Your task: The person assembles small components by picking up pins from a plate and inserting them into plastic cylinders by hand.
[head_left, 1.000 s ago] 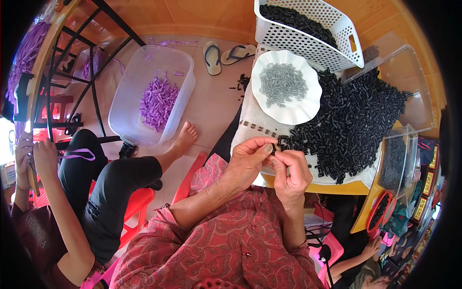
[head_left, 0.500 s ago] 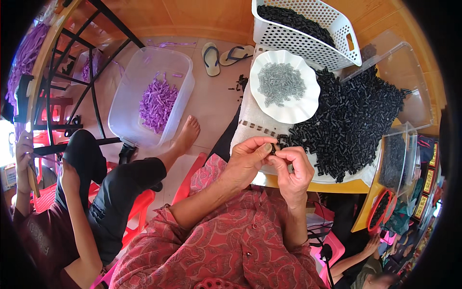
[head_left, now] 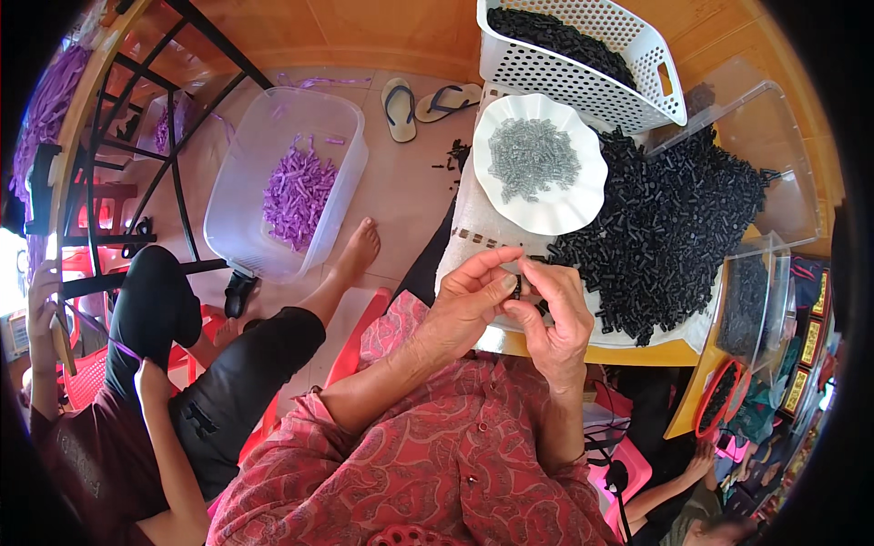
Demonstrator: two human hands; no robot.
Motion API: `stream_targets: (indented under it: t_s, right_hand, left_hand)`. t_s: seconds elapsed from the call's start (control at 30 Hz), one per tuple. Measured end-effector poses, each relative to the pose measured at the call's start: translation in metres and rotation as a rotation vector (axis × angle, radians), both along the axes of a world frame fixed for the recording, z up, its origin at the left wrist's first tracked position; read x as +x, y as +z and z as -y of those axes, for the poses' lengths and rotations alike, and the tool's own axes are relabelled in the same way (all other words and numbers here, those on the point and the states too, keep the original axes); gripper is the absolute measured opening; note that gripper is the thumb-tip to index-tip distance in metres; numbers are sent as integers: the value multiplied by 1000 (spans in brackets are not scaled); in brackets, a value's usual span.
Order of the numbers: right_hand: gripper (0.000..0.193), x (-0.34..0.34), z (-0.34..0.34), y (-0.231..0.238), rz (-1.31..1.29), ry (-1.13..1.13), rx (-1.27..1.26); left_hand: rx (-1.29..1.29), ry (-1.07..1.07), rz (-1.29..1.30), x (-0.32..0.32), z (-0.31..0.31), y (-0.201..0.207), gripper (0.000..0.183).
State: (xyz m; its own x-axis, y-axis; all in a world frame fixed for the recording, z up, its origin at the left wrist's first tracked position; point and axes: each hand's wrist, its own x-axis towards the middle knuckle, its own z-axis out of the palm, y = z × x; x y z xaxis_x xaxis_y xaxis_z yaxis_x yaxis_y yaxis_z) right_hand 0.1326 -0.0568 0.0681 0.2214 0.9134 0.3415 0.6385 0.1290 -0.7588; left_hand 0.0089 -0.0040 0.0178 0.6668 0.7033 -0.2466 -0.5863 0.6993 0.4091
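Just above the table's front edge, my left hand [head_left: 473,296] pinches a small black tube-like piece [head_left: 517,287] between thumb and fingers. My right hand [head_left: 557,318] is close against it on the right, its thumb and forefinger spread apart around the piece. Whether the right fingertips touch the piece is hard to tell. Beyond my hands a large heap of similar black pieces [head_left: 651,246] covers a white cloth. To the heap's left is a white scalloped plate [head_left: 583,150] with many small clear pieces [head_left: 533,156] in it.
A white perforated basket [head_left: 569,77] of black pieces stands at the back. Clear plastic boxes [head_left: 792,173] are at the right. On the floor lie a translucent tub [head_left: 232,196] with purple pieces and sandals [head_left: 399,109]. At left, a seated person [head_left: 137,391] handles purple ribbon.
My right thumb and forefinger have parted from a pinch, the forefinger rising. The left hand stays in place with the black piece. The person at left has lowered one hand.
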Motion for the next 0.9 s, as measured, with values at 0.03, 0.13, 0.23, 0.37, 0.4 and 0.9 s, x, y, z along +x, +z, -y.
stream_targets:
  t_s: [0.03, 0.13, 0.23, 0.37, 0.4, 0.9]
  right_hand:
    - [43, 0, 0, 0, 8, 21, 10]
    - [40, 1, 0, -1, 14, 31, 36]
    - [37, 2, 0, -2, 13, 4, 62]
    - [35, 7, 4, -3, -33, -55, 51]
    - [34, 7, 4, -1, -25, -49, 68]
    - [32, 4, 5, 0, -56, -43, 119]
  left_hand:
    - [-11, 2, -32, 1, 0, 2, 35]
    - [38, -24, 12, -1, 0, -5, 37]
    - [-23, -79, -24, -3, 0, 2, 40]
    - [154, -126, 65, -6, -3, -1, 46]
    - [176, -163, 54, -7, -5, 1, 49]
    - [326, -244, -143, -17, -9, 1, 51]
